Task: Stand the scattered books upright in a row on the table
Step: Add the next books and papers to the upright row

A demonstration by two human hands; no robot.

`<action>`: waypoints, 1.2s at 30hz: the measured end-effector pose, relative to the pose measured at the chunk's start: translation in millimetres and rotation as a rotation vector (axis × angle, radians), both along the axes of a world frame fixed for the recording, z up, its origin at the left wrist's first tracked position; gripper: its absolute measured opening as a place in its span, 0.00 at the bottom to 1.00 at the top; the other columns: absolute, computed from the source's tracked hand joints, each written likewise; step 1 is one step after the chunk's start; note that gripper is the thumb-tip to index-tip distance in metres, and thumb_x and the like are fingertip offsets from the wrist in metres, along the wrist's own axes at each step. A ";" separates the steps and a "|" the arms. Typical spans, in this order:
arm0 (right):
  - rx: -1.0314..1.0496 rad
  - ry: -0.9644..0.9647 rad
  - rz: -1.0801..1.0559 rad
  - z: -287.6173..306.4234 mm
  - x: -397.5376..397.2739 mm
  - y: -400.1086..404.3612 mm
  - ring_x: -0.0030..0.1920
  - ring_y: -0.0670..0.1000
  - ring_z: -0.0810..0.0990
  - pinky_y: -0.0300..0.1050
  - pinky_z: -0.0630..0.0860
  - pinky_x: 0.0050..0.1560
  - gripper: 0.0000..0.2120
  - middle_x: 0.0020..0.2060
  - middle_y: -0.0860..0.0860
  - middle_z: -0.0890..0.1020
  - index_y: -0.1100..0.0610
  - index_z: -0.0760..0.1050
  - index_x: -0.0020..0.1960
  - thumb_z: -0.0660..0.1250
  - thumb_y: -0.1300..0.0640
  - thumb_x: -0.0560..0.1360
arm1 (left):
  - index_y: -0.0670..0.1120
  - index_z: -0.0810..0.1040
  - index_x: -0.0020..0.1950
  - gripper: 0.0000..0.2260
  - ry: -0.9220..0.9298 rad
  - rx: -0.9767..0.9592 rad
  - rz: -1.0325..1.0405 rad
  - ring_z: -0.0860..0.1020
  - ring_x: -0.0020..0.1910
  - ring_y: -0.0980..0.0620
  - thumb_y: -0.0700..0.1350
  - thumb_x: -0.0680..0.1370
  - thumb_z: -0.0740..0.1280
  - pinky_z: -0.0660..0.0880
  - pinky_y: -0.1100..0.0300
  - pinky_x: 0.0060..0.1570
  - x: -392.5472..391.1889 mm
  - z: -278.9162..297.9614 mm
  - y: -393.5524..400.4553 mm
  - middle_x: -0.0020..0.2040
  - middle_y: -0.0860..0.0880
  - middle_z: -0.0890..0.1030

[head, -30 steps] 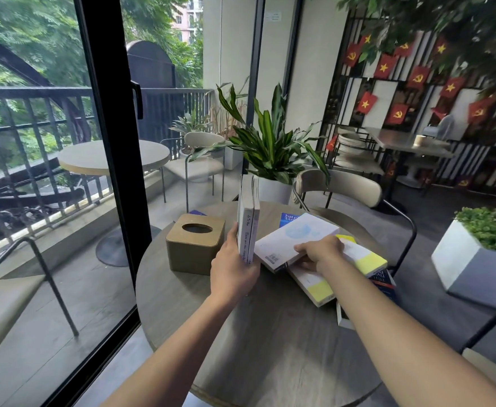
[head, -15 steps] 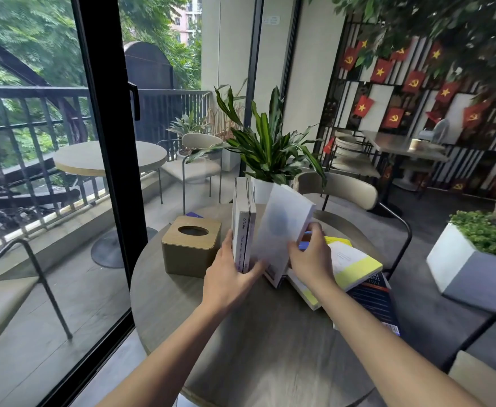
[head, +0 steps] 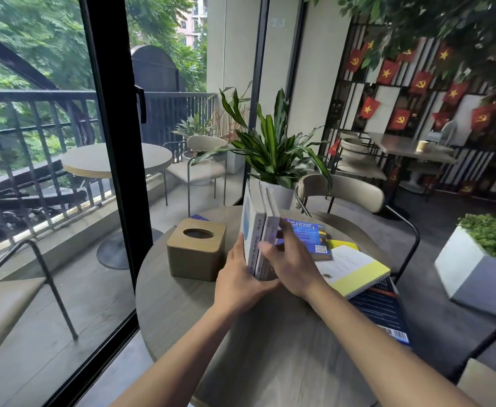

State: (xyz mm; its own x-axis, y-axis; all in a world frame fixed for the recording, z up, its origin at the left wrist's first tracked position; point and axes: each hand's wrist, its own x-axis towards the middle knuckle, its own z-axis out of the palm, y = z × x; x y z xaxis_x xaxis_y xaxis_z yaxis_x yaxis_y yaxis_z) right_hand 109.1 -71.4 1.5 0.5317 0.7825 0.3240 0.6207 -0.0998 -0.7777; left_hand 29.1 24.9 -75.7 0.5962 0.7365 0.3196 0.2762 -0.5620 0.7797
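Observation:
Three pale books stand upright together as a row of upright books [head: 258, 230] near the middle of the round grey table [head: 270, 348]. My left hand [head: 238, 277] presses against their left side and near edge. My right hand [head: 293, 259] lies flat against their right side, so both hands clamp the row. To the right, flat on the table, lie a blue book [head: 308, 236], a white and yellow book [head: 355, 268] over a yellow one, and a dark blue book [head: 385, 312] that hangs over the table's right edge.
A tan tissue box [head: 195, 248] stands just left of the upright books. A potted plant [head: 273, 160] and a beige chair [head: 343, 192] are behind the table. A glass door with a black frame [head: 108, 171] runs along the left.
My right hand lifted the white book off the flat pile, tipped it upright and set it against the two standing books. It now presses the row's right side. The blue book is uncovered.

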 end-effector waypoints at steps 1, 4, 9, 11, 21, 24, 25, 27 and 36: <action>0.000 -0.016 -0.011 0.9 -2.5 1.3 0.52 0.47 0.81 0.51 0.78 0.55 0.28 0.56 0.46 0.79 0.43 0.66 0.65 0.63 0.35 0.68 | 0.56 0.54 0.79 0.55 0.009 0.000 0.006 0.71 0.67 0.58 0.70 0.57 0.73 0.75 0.52 0.60 2.5 0.3 0.4 0.75 0.58 0.65; 0.011 -0.080 -0.060 -0.2 -6.2 5.5 0.53 0.45 0.78 0.44 0.76 0.51 0.32 0.56 0.42 0.77 0.45 0.65 0.65 0.70 0.34 0.67 | 0.62 0.60 0.75 0.45 0.031 0.025 0.028 0.77 0.58 0.59 0.70 0.61 0.70 0.80 0.49 0.47 11.1 0.2 2.4 0.68 0.63 0.70; 0.038 -0.163 -0.122 -8.3 1.5 10.5 0.58 0.48 0.77 0.43 0.74 0.53 0.32 0.60 0.46 0.78 0.48 0.65 0.66 0.72 0.37 0.68 | 0.62 0.58 0.77 0.41 0.037 0.051 0.090 0.80 0.53 0.54 0.66 0.65 0.65 0.80 0.49 0.47 16.9 -1.9 2.8 0.69 0.61 0.72; 0.044 -0.188 -0.141 -12.8 4.9 12.9 0.58 0.49 0.78 0.43 0.74 0.53 0.30 0.60 0.47 0.79 0.48 0.66 0.66 0.71 0.39 0.70 | 0.58 0.58 0.78 0.40 0.016 0.072 0.119 0.80 0.55 0.51 0.65 0.66 0.63 0.79 0.50 0.48 16.9 -5.2 1.3 0.69 0.58 0.73; 0.169 -0.043 -0.182 -19.9 21.5 18.7 0.55 0.49 0.79 0.43 0.70 0.53 0.29 0.53 0.48 0.82 0.51 0.76 0.60 0.47 0.34 0.77 | 0.56 0.64 0.75 0.35 -0.077 0.101 0.207 0.81 0.46 0.43 0.57 0.69 0.68 0.75 0.55 0.38 21.2 -10.8 1.1 0.55 0.52 0.83; 0.109 -0.057 -0.321 -22.8 40.2 23.1 0.58 0.56 0.76 0.49 0.70 0.54 0.33 0.54 0.52 0.81 0.54 0.75 0.61 0.46 0.31 0.77 | 0.56 0.61 0.76 0.36 -0.058 0.091 0.232 0.80 0.46 0.43 0.57 0.69 0.67 0.73 0.56 0.38 22.5 -10.5 1.1 0.56 0.53 0.83; 0.044 -0.097 -0.374 -23.5 48.2 24.3 0.61 0.58 0.75 0.50 0.69 0.57 0.33 0.57 0.54 0.80 0.55 0.73 0.64 0.47 0.32 0.77 | 0.57 0.61 0.76 0.36 -0.062 0.077 0.231 0.80 0.46 0.44 0.57 0.69 0.67 0.74 0.56 0.39 22.9 -10.0 1.1 0.56 0.53 0.83; -0.123 -0.220 -0.487 -26.0 66.3 27.0 0.67 0.60 0.69 0.54 0.66 0.62 0.31 0.65 0.58 0.75 0.57 0.67 0.71 0.52 0.36 0.79 | 0.58 0.60 0.76 0.36 -0.074 0.050 0.233 0.80 0.45 0.44 0.57 0.68 0.66 0.76 0.55 0.40 23.5 -8.8 1.6 0.54 0.54 0.83; -0.680 -0.231 -0.655 -26.2 120.8 41.9 0.70 0.62 0.64 0.60 0.58 0.67 0.41 0.70 0.61 0.70 0.60 0.62 0.71 0.60 0.30 0.72 | 0.57 0.62 0.75 0.35 -0.106 0.084 0.248 0.80 0.43 0.45 0.59 0.67 0.63 0.76 0.55 0.37 25.0 -10.4 2.0 0.52 0.54 0.83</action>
State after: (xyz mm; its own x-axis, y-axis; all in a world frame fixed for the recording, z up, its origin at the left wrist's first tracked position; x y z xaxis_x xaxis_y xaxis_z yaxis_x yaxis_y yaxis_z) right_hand 229.9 -29.4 -24.7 0.9087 0.4127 0.0634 0.4122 -0.8629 -0.2924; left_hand 54.1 26.9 -86.0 0.3608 0.8241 0.4366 0.3327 -0.5511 0.7652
